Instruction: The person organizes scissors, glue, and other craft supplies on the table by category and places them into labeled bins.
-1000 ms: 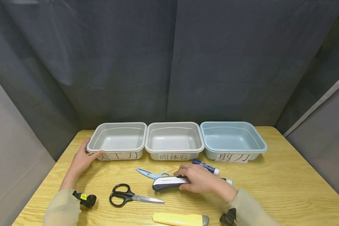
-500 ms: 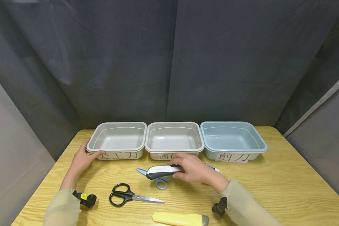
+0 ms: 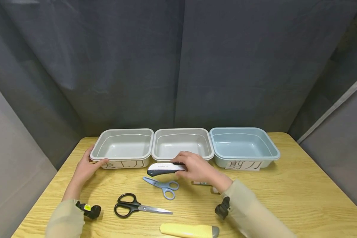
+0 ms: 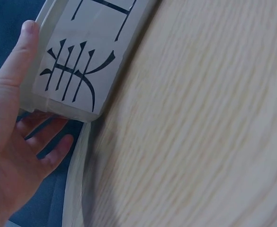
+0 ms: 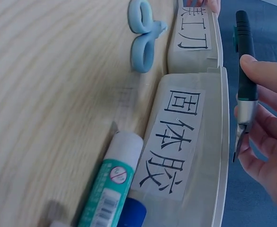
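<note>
My right hand (image 3: 196, 168) pinches a white and black utility knife (image 3: 163, 168) between thumb and fingers, raised just in front of the middle grey bin (image 3: 182, 158). In the right wrist view the knife (image 5: 246, 71) shows its dark handle and silver metal end. My left hand (image 3: 86, 167) holds the front left corner of the left grey bin (image 3: 122, 158), thumb along the front rim and fingers around the side; in the left wrist view the fingers are partly hidden by the bin (image 4: 76, 66). Below the knife lie light blue scissors (image 3: 163, 186).
Black-handled scissors (image 3: 134, 206) and a yellow cutter (image 3: 187, 230) lie toward the front. Glue sticks, one with a green label (image 5: 105, 194), lie by the middle bin, partly hidden by my right arm. A blue bin (image 3: 247, 158) stands right. Paper labels mark the bins.
My right hand has lifted the utility knife off the table and carried it away from me and leftward, uncovering the light blue scissors. My left hand stays at the left bin.
</note>
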Demonstrator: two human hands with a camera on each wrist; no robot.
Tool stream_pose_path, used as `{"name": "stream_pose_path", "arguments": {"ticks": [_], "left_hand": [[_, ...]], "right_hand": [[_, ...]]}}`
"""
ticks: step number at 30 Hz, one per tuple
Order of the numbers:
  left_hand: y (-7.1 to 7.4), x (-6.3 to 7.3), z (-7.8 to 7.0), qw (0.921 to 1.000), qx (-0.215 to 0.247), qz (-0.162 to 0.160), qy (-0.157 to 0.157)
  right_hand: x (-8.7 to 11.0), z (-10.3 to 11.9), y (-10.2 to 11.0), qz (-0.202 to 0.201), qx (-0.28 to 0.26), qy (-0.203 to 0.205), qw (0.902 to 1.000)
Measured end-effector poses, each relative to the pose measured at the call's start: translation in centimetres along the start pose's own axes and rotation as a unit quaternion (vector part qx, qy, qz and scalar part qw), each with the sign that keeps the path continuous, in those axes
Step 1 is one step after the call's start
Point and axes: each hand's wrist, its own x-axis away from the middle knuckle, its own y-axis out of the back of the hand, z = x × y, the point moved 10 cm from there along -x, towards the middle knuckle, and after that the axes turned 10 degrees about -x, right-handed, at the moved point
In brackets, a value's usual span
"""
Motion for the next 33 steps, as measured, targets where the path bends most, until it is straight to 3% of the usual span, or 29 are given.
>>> {"name": "stream_pose_path", "arguments": {"ticks": [21,33], "left_hand": [[0.0,-0.1,-0.2,0.9999,0.008,-0.007,-0.005],[0.1,0.1,-0.1,0.9998,0.013,-0.007,-0.010]], "right_hand": [[-4.0,-0.3,0.7,-0.024,0.025,0.001,0.9994],[-6.3,-0.5,-0.2,-0.018,0.032,-0.010,0.9993]]}}
